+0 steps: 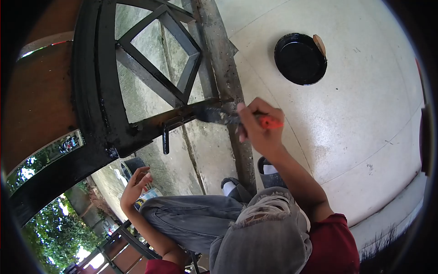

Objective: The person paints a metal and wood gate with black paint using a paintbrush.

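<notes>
1. The right arm reaches up and inward from the lower right of the view, bent at the elbow.
2. The right wrist carries on roughly in line with the forearm.
3. The right grip is closed, its fingers curled in, and is raised higher in the view than the left.
4. The left arm slants up and outward from the lower edge, elbow bent.
5. The left grip is loose and unclenched, fingers half bent, their tips pointing up and inward.
6. The two grips are well apart.
</notes>
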Available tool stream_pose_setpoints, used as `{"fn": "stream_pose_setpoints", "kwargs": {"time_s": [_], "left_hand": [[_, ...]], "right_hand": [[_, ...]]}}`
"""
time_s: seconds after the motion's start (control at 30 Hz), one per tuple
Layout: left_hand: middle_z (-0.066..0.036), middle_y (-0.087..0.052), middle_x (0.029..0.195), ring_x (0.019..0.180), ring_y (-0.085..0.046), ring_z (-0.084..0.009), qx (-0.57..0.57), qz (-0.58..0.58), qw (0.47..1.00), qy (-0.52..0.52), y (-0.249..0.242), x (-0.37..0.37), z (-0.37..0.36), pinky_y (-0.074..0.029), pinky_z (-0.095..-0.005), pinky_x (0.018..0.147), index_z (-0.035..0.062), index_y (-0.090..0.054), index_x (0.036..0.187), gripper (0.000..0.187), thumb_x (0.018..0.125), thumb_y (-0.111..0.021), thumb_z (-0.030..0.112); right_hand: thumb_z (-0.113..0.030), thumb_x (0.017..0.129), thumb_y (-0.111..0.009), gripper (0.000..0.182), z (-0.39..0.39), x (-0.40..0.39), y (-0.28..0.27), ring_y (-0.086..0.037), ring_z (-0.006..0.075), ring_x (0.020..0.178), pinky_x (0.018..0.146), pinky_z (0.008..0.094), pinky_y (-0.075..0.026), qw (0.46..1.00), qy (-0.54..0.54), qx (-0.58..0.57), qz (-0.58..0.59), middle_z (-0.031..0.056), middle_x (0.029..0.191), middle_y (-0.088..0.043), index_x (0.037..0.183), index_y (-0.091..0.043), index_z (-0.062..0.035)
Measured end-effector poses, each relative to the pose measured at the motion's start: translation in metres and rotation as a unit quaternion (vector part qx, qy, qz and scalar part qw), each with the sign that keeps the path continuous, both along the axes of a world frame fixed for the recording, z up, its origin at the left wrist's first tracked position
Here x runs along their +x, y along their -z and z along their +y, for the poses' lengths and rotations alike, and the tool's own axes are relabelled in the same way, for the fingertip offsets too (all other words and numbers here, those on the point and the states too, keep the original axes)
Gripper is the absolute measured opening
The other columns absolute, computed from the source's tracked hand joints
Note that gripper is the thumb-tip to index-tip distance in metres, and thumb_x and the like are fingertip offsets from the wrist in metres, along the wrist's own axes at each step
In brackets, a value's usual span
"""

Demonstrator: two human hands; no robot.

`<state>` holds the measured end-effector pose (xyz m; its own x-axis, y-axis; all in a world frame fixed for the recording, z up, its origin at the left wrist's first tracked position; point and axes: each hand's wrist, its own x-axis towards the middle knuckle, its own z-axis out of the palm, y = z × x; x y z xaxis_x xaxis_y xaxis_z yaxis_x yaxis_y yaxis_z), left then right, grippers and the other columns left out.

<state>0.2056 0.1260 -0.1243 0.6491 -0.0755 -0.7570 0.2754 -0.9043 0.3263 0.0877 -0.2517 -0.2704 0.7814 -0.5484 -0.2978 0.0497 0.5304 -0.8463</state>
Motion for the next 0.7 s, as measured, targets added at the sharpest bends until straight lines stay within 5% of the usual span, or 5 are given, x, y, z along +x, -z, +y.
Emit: {"fn": "stream_pose_setpoints", "kwargs": {"time_s": [0.1,0.27,0.4,0.53,0.7], "left_hand": [[-0.004,-0.064,0.091,0.085,-0.059,-0.0104,0.027,0.014,0.999,0.027,0.003,0.003,0.006,-0.047,-0.0247,0.066,0.0051,-0.055,0.130,0.038,0.101,-0.058,0.029],[-0.004,-0.064,0.091,0.086,-0.059,-0.0104,0.012,0.001,0.999,0.031,-0.003,-0.001,0.006,-0.047,-0.0253,0.067,0.0048,-0.054,0.131,0.037,0.101,-0.058,0.027],[-0.004,-0.064,0.091,0.085,-0.059,-0.0110,0.016,0.017,1.000,0.015,0.003,0.002,0.001,-0.047,-0.0255,0.068,0.0042,-0.054,0.131,0.036,0.101,-0.058,0.025],[-0.003,-0.064,0.091,0.086,-0.059,-0.0104,0.011,0.003,1.000,0.026,0.001,0.001,0.009,-0.047,-0.0248,0.069,0.0043,-0.055,0.131,0.036,0.101,-0.057,0.025],[-0.003,-0.065,0.091,0.087,-0.060,-0.0109,0.036,0.016,0.999,0.024,0.008,0.008,0.000,-0.047,-0.0249,0.067,0.0044,-0.055,0.130,0.036,0.100,-0.059,0.025]], "right_hand": [[-0.009,0.095,-0.065,0.030,0.016,0.012,0.046,-0.053,0.0070,0.040,0.037,0.0221,-0.037,0.983,0.002,-0.183,-0.022,0.0025,0.051,-0.055,0.069,-0.053,-0.0030],[-0.009,0.095,-0.065,0.030,0.004,0.001,0.010,-0.053,0.0065,0.040,0.038,0.0222,-0.038,0.999,-0.003,-0.032,-0.006,0.0027,0.051,-0.055,0.069,-0.051,-0.0034],[-0.010,0.094,-0.065,0.031,0.003,0.014,0.051,-0.052,0.0079,0.040,0.038,0.0243,-0.038,0.982,-0.004,-0.188,0.003,0.0032,0.052,-0.056,0.066,-0.051,-0.0037],[-0.010,0.093,-0.066,0.032,-0.008,0.002,0.006,-0.054,0.0083,0.042,0.041,0.0248,-0.040,1.000,-0.009,-0.010,0.010,0.0026,0.053,-0.055,0.066,-0.050,-0.0028],[-0.006,0.094,-0.065,0.027,-0.025,-0.002,0.032,-0.054,0.0067,0.044,0.041,0.0223,-0.039,0.988,-0.012,-0.154,0.007,0.0020,0.053,-0.056,0.070,-0.053,-0.0018]]}}
